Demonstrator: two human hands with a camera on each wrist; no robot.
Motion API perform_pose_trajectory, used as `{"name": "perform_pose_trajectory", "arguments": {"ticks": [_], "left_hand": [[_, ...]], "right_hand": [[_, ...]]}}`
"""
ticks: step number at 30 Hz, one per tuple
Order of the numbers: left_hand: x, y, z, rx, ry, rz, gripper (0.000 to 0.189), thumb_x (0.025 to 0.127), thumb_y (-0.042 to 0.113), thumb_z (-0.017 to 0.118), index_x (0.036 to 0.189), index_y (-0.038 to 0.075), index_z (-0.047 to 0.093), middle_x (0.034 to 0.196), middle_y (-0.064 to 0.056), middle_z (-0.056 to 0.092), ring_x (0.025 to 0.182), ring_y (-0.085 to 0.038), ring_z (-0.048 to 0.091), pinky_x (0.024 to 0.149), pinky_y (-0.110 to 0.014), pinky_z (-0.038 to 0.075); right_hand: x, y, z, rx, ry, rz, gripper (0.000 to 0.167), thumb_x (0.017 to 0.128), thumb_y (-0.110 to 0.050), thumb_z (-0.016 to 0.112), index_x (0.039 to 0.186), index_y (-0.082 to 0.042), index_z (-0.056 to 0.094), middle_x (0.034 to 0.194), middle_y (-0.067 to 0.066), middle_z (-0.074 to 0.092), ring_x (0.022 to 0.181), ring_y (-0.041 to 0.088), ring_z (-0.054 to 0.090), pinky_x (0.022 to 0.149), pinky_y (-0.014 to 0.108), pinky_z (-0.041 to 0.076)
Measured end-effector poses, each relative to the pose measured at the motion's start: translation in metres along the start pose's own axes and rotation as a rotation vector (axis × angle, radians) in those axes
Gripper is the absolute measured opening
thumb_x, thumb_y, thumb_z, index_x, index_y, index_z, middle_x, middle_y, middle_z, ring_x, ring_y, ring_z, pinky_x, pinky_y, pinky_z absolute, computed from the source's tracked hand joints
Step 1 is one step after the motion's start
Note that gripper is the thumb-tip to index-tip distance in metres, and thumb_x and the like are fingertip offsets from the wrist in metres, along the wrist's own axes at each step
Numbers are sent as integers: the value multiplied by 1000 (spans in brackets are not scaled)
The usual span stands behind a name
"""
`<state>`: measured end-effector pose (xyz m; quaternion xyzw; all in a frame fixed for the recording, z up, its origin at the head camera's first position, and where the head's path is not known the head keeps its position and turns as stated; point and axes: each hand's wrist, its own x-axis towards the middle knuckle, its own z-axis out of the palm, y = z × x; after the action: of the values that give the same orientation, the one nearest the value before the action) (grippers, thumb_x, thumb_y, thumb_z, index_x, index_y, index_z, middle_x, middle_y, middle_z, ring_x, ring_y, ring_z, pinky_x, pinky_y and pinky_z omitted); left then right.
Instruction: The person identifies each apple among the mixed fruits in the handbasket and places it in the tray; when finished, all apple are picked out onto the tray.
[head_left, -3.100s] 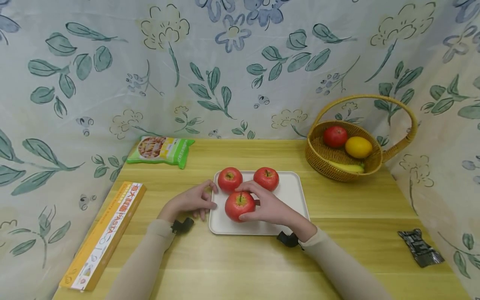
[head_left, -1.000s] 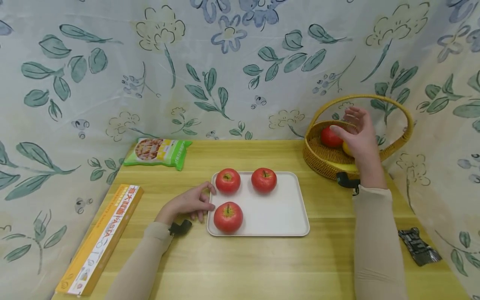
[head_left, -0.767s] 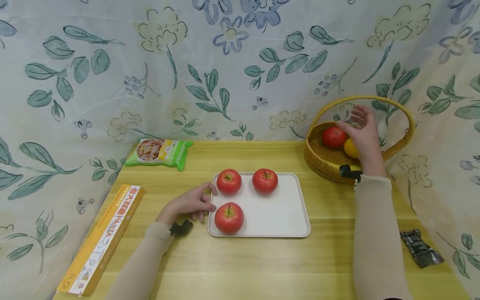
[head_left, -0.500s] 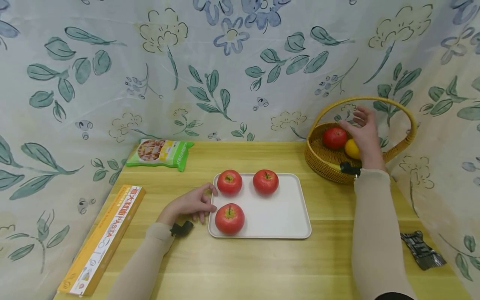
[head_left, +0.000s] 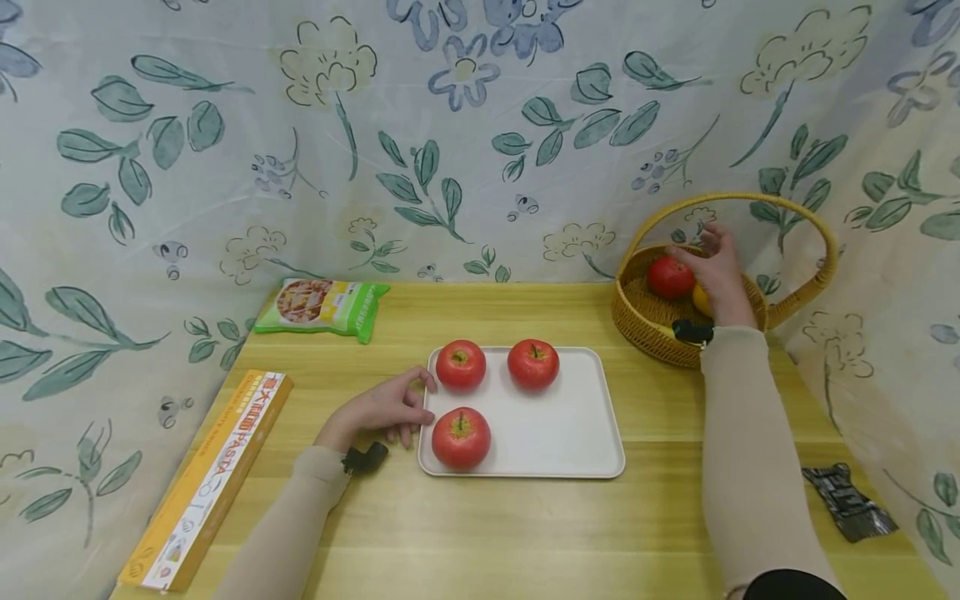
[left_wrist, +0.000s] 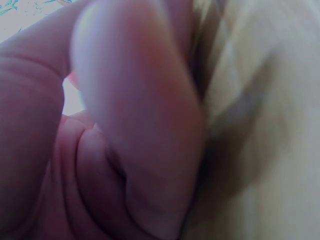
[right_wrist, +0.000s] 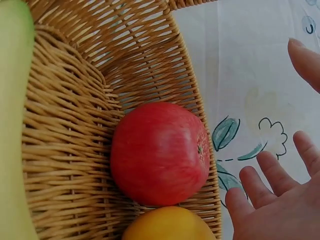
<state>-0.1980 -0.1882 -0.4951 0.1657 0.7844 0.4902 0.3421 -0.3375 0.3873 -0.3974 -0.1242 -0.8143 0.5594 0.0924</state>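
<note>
My right hand [head_left: 718,268] hangs over the wicker basket [head_left: 637,333], fingers spread and holding nothing. In the right wrist view a red apple [right_wrist: 159,154] lies against the basket wall, with a yellow lemon-like fruit [right_wrist: 170,226] below it and a long pale yellow-green banana [right_wrist: 12,125] along the left. The thumb [right_wrist: 306,62] and fingertips show to the right of that apple, apart from it. My left hand [head_left: 382,408] rests at the left edge of the white tray [head_left: 555,433], fingers loosely bent. Three apples sit on the tray: back left [head_left: 461,365], back right [head_left: 533,364], front left [head_left: 461,438].
A green snack bag [head_left: 322,307] lies at the back left. An orange pasta box [head_left: 206,483] lies along the table's left side. A black wrapped packet [head_left: 849,502] is at the far right. The basket's tall handle [head_left: 750,197] arches over the right hand.
The right hand let go of an apple at the tray's front left and moved to the basket at the back right. It has just lowered toward the apple there. The left hand has stayed put.
</note>
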Motion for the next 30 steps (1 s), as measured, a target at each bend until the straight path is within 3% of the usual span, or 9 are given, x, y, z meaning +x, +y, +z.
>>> {"name": "perform_pose_trajectory", "arguments": {"ticks": [9, 15, 21, 30], "left_hand": [[2, 2, 1, 9, 10, 3, 53, 96, 29, 79, 134, 17, 44, 76, -5, 70, 53, -18, 69, 46, -24, 47], [3, 2, 3, 1, 6, 1, 53, 96, 27, 79, 134, 17, 44, 75, -5, 70, 53, -18, 69, 45, -24, 47], [3, 3, 1, -11, 7, 2, 53, 96, 26, 79, 134, 16, 44, 74, -5, 70, 53, -18, 69, 45, -24, 47], [1, 2, 2, -13, 4, -4, 54, 96, 26, 79, 135, 16, 44, 75, -6, 71, 53, -18, 69, 45, -24, 47]], "right_hand": [[11, 13, 1, -74, -46, 54, 107, 92, -52, 78, 170, -26, 10, 180, 11, 6, 166, 33, 13, 136, 48, 14], [14, 19, 5, -73, -74, 74, 110, 93, -47, 80, 171, -24, 6, 180, 15, 2, 166, 36, 10, 136, 50, 14], [16, 18, 8, -60, -93, 67, 111, 93, -43, 81, 171, -23, 4, 179, 17, 8, 162, 39, 21, 134, 50, 21], [12, 22, 13, -161, -133, 24, 114, 94, -38, 81, 170, -16, 0, 176, 25, 15, 159, 47, 24, 132, 58, 21]]}}
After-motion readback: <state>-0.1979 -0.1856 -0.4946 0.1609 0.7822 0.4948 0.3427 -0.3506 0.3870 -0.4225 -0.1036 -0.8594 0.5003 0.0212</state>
